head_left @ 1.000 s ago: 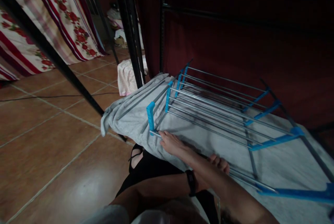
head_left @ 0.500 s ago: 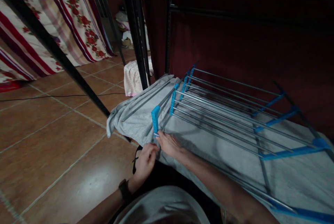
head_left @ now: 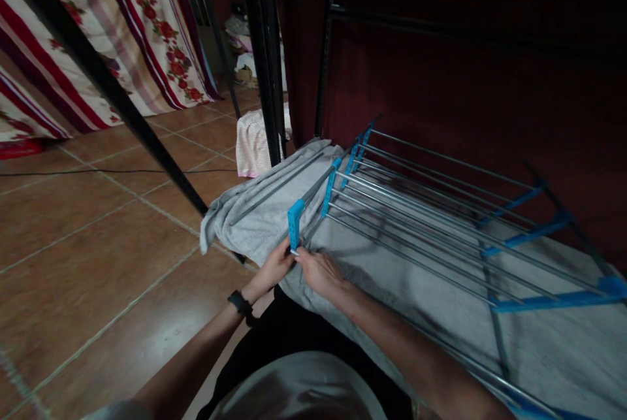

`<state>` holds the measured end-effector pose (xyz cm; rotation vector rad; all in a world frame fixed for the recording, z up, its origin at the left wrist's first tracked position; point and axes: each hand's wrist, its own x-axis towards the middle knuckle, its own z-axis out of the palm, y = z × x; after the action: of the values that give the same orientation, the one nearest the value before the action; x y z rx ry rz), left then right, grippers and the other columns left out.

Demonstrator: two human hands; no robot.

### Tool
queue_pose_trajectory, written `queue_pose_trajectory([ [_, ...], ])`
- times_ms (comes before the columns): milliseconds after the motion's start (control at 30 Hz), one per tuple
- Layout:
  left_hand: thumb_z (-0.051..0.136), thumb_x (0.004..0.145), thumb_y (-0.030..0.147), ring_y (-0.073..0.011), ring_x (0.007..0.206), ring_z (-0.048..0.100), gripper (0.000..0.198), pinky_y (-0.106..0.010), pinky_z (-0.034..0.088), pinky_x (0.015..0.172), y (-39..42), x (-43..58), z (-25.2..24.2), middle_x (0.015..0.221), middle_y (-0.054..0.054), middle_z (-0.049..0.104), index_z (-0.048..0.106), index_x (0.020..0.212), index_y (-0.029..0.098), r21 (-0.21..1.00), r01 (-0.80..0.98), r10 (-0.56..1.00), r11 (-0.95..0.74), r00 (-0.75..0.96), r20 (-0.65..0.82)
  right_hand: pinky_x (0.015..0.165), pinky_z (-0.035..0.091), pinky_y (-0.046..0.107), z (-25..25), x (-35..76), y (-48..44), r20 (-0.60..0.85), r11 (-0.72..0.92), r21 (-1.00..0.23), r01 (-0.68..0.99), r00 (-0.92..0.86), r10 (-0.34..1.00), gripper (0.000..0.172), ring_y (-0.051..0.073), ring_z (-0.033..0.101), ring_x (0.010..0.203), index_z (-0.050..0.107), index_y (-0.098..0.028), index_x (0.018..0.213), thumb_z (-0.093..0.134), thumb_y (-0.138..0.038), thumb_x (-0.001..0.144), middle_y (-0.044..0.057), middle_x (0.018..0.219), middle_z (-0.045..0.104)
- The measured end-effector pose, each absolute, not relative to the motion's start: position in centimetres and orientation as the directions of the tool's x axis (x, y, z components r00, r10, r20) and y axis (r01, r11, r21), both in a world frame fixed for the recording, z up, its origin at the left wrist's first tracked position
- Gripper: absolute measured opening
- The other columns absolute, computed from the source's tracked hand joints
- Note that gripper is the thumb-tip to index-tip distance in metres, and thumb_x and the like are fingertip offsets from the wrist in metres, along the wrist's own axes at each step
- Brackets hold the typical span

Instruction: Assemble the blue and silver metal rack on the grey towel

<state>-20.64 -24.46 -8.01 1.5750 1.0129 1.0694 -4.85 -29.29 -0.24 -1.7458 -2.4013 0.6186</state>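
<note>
A folding drying rack [head_left: 421,211] with thin metal rods and blue plastic joints lies flat over a grey cloth [head_left: 255,217]. My left hand [head_left: 275,268], with a black band at the wrist, meets the rack at its near left corner, just below a blue joint [head_left: 294,225], fingers curled at the end of a rod. My right hand [head_left: 319,271] is beside it, fingers pinched on the same rod end [head_left: 296,252]. The two hands touch each other at that corner.
Black metal posts [head_left: 264,54] stand behind the rack, and one slants across the brown tiled floor [head_left: 88,243]. A floral striped curtain [head_left: 98,41] hangs at the left. A pale pink cloth [head_left: 252,142] sits by the post. A dark red wall is behind.
My left hand came out from under my right arm, moved up and forward, and now grips at the rack's corner beside my right hand. The view shifted slightly.
</note>
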Motion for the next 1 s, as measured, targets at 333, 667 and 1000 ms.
queue_pose_trajectory([
  [333,0.067,0.062,0.018,-0.0187,0.083,0.057,0.025,-0.029,0.047,0.081,-23.7,-20.3,-7.7,0.084,-0.001,0.066,0.065,0.087,0.018,0.997,-0.014,0.948,-0.078,0.307,0.078,0.077,0.047,0.029,-0.3,-4.7,-28.9,-0.204,0.235,-0.431,0.871,-0.348,0.915,0.040,0.021,0.068,0.093,0.056,-0.023,0.130,0.027,-0.035,0.107,0.007,0.108,0.073],
  [667,0.060,0.056,0.013,-0.0124,0.061,0.050,0.023,-0.026,0.040,0.063,-23.4,-20.1,-8.2,0.068,0.002,0.062,0.066,0.078,0.018,0.868,-0.406,0.935,0.286,0.317,-0.159,0.080,0.049,0.035,0.7,-6.2,-28.9,-0.160,0.178,-0.413,0.893,-0.263,0.951,0.039,0.026,0.068,0.092,0.053,-0.017,0.129,0.036,-0.039,0.103,0.013,0.108,0.070],
  [1000,0.076,0.074,0.048,-0.0191,0.077,0.060,0.033,-0.033,0.046,0.080,-23.2,-20.4,-8.8,0.072,-0.003,0.066,0.069,0.081,0.017,0.835,-0.460,0.929,0.303,0.336,-0.152,0.075,0.047,0.029,1.1,-5.6,-28.5,-0.173,0.192,-0.409,0.892,-0.282,0.944,0.041,0.022,0.069,0.087,0.056,-0.026,0.131,0.027,-0.042,0.106,0.006,0.098,0.074],
])
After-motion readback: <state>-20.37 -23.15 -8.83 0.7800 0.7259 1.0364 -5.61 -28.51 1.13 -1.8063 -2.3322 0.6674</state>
